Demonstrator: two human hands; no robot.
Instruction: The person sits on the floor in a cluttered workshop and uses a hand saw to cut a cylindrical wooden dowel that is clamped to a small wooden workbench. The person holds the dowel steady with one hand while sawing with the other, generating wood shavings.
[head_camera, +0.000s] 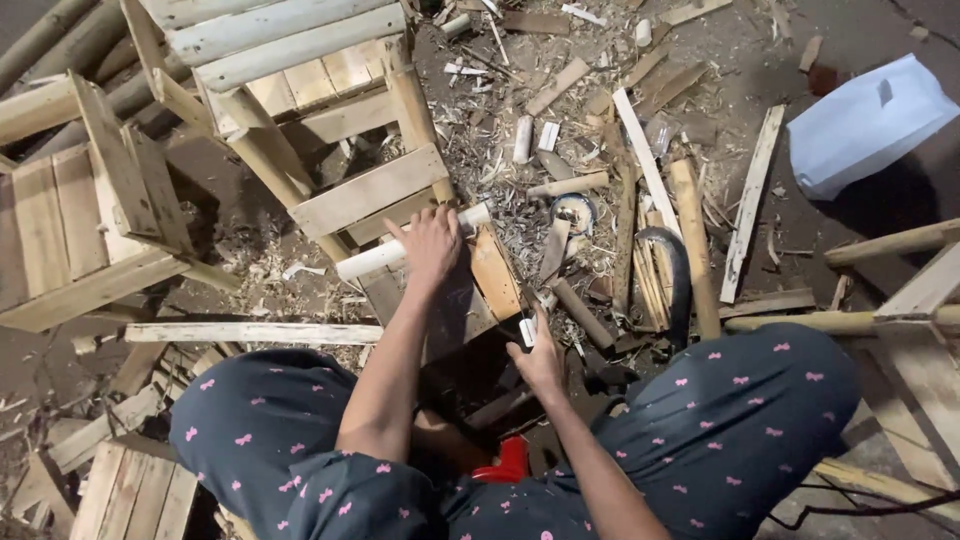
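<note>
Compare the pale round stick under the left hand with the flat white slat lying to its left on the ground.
The round stick is a peeled cylinder; the flat slat is a thin board. The stick lies slanted, gripped by the left hand; the slat lies nearly level, untouched. The slat looks longer. Both are pale bare wood.

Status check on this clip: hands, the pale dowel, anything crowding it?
Left hand gripping pale round dowel against wooden frame. Right hand holding small tool, kind unclear. Offcuts and shavings all around.
</note>
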